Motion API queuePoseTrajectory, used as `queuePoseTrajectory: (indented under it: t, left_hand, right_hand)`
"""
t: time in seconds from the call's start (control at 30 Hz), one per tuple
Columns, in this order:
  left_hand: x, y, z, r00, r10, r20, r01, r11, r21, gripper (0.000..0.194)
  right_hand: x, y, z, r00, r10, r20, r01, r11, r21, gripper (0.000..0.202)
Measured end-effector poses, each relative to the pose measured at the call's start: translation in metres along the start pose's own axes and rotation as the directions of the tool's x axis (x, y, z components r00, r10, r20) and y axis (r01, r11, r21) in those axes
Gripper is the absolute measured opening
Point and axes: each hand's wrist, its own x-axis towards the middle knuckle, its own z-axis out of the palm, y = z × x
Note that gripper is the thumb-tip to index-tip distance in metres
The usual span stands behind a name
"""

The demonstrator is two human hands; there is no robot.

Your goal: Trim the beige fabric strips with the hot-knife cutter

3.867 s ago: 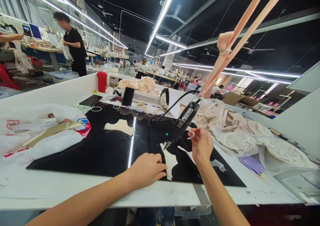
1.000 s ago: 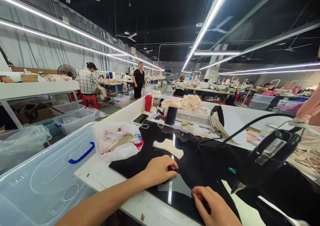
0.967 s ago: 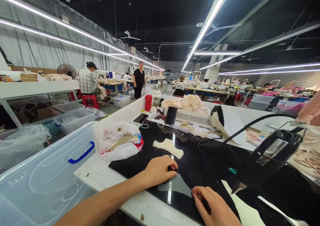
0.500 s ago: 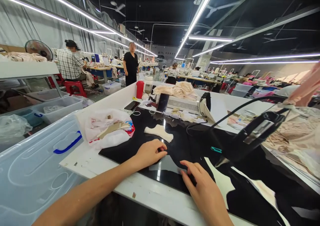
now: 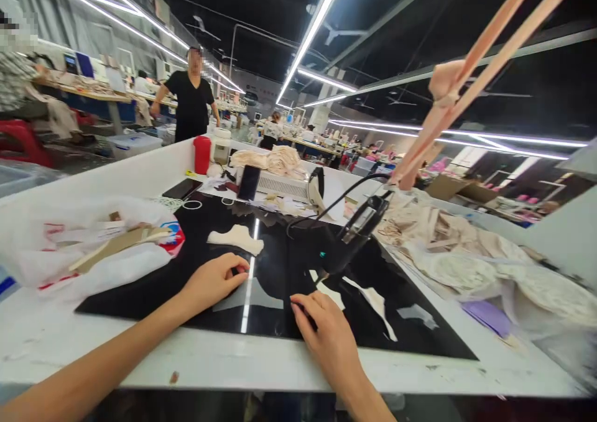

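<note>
My left hand [image 5: 217, 282] rests over the black board [image 5: 275, 254], its fingers loosely bent and nothing visible in them. Its thumb is close to the top of a thin grey translucent piece [image 5: 261, 298] lying flat. To the right of that piece is my right hand [image 5: 326, 332], thumb and index finger slightly apart, holding nothing I can see. A cream cut fabric piece [image 5: 237, 238] lies beyond my left hand. Just past my right hand are a pale cut piece [image 5: 330, 290] and a longer white piece [image 5: 373, 301]. A black corded device [image 5: 359, 232] leans above them.
At the left is a plastic bag [image 5: 112, 248] with scraps. Phones [image 5: 249, 183], a red container [image 5: 202, 155] and stacked cream fabric [image 5: 270, 160] stand at the back. Fabric [image 5: 438, 235] heaps at the right, near a hanging pink strip [image 5: 443, 99]. A person in black [image 5: 191, 99] stands beyond.
The view has swung right and leans a little. My hands stay on either side of the grey piece, with little movement. The person in black has spread their arms.
</note>
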Motion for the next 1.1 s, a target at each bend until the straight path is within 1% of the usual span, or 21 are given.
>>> queuePoseTrajectory:
  t: [0.1, 0.17, 0.23, 0.33, 0.43, 0.53, 0.67, 0.8, 0.93, 1.03, 1.1]
  left_hand:
    - [0.0, -0.001, -0.003, 0.999, -0.031, 0.016, 0.031, 0.999, -0.012, 0.03]
    - [0.0, -0.001, -0.004, 0.999, -0.041, 0.02, 0.041, 0.999, -0.012, 0.031]
    - [0.0, -0.001, -0.004, 0.999, -0.051, 0.021, 0.051, 0.999, -0.015, 0.033]
    - [0.0, -0.003, -0.005, 0.998, -0.05, 0.023, 0.05, 0.999, -0.019, 0.034]
    - [0.0, -0.004, -0.005, 1.0, -0.023, 0.013, 0.023, 0.999, -0.03, 0.035]
    - [0.0, -0.004, -0.006, 1.0, -0.001, -0.003, 0.001, 0.999, -0.044, 0.037]
    - [0.001, -0.003, -0.008, 1.0, 0.017, -0.017, -0.018, 0.998, -0.06, 0.038]
    - [0.001, -0.007, -0.006, 0.999, 0.029, -0.029, -0.031, 0.997, -0.067, 0.036]
    - [0.002, -0.014, -0.004, 0.997, 0.044, -0.068, -0.048, 0.996, -0.071, 0.035]
    - [0.002, -0.015, -0.004, 0.996, 0.047, -0.072, -0.053, 0.995, -0.08, 0.035]
    - [0.002, -0.014, -0.004, 0.997, 0.044, -0.063, -0.049, 0.995, -0.085, 0.036]
  right_hand:
    - [-0.009, 0.032, -0.029, 0.991, 0.122, -0.062, -0.127, 0.989, -0.076, 0.037]
    - [-0.015, 0.059, -0.048, 0.97, 0.206, -0.128, -0.222, 0.967, -0.127, 0.04]
    - [-0.021, 0.086, -0.062, 0.941, 0.278, -0.193, -0.311, 0.936, -0.167, 0.045]
    - [-0.026, 0.118, -0.071, 0.914, 0.332, -0.235, -0.382, 0.898, -0.218, 0.051]
    - [-0.027, 0.135, -0.068, 0.915, 0.34, -0.216, -0.39, 0.883, -0.262, 0.049]
    - [-0.026, 0.142, -0.06, 0.927, 0.331, -0.177, -0.372, 0.876, -0.307, 0.045]
    - [-0.021, 0.146, -0.051, 0.938, 0.322, -0.132, -0.347, 0.859, -0.376, 0.037]
    - [-0.015, 0.142, -0.048, 0.936, 0.334, -0.111, -0.347, 0.823, -0.449, 0.031]
    - [-0.012, 0.137, -0.047, 0.931, 0.353, -0.093, -0.35, 0.794, -0.497, 0.022]
    - [-0.011, 0.135, -0.046, 0.926, 0.366, -0.092, -0.361, 0.789, -0.497, 0.017]
    - [-0.011, 0.135, -0.046, 0.922, 0.372, -0.102, -0.374, 0.796, -0.476, 0.018]
